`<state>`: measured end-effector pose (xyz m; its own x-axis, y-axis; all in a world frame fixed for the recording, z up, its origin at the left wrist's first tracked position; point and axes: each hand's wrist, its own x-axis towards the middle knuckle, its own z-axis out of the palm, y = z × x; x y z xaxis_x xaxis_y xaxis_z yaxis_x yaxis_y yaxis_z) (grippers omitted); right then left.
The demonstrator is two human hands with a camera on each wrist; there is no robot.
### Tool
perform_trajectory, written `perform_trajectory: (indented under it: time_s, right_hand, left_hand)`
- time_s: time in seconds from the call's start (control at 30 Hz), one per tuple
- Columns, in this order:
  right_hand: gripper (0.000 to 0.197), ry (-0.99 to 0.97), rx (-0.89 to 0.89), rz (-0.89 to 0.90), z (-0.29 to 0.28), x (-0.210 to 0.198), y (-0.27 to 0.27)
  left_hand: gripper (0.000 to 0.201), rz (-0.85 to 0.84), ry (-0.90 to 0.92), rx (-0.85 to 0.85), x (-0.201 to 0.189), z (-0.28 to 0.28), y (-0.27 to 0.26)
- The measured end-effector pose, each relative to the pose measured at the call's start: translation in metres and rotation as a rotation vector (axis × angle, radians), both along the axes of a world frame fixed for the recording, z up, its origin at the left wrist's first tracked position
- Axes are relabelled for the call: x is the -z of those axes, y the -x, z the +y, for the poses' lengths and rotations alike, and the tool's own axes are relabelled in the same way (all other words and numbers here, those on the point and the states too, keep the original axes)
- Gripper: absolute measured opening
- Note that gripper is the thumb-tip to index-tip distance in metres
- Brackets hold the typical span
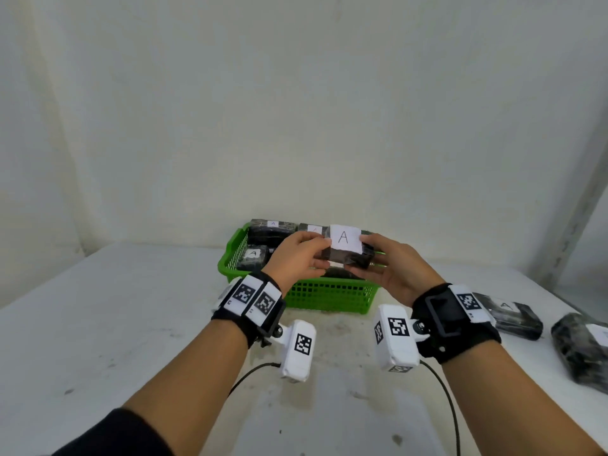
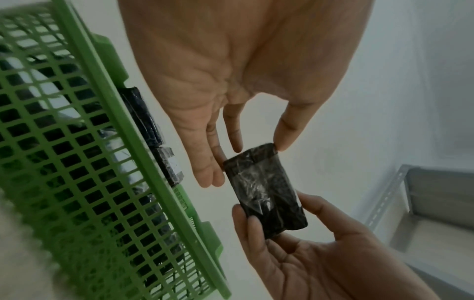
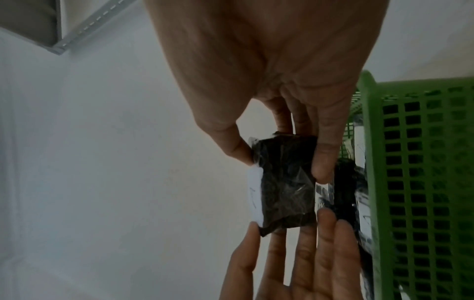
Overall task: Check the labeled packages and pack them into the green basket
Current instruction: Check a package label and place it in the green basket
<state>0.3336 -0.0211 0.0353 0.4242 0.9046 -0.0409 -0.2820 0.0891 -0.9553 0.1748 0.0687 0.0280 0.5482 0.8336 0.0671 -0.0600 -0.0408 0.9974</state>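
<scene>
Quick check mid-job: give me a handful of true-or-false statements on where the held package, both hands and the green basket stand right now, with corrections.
1. Both hands hold one black plastic-wrapped package above the green plastic lattice basket. True: the left hand and the right hand each pinch one end.
2. The white paper label on the held package reads B. False: it reads A.
3. The basket holds no packages yet. False: several black packages already lie inside, such as the one at its left.
4. Two more black wrapped packages lie on the white table to the right. True.
</scene>
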Motion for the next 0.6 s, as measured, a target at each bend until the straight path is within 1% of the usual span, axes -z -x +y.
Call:
perform_trajectory:
  time_s: [0.13, 0.23, 0.33, 0.47, 0.53, 0.6]
  right_hand:
    - [0.022, 0.044, 0.062, -0.056, 0.03, -0.008, -0.023]
    - [0.028, 0.085, 0.08, -0.082, 0.059, -0.013, -0.041]
    - [0.025, 0.167, 0.103, -0.117, 0.086, -0.018, -0.055]
    - [0.018, 0.325, 0.148, -0.251, 0.121, -0.021, -0.076]
    - [0.019, 0.394, 0.149, -0.336, 0.133, -0.019, -0.083]
    - [0.022, 0.437, 0.16, -0.39, 0.141, -0.017, -0.087]
  left_hand:
    - [0.036, 0.152, -0.007, 0.039, -0.016, 0.031, -0.029]
    - [0.032, 0.207, 0.047, 0.026, -0.026, 0.056, -0.049]
    - [0.029, 0.252, 0.092, 0.004, -0.032, 0.083, -0.065]
    - [0.02, 0.319, 0.116, 0.0, -0.031, 0.113, -0.081]
    - [0.014, 0.35, 0.128, 0.007, -0.026, 0.124, -0.088]
    - [0.014, 0.372, 0.135, 0.016, -0.019, 0.134, -0.094]
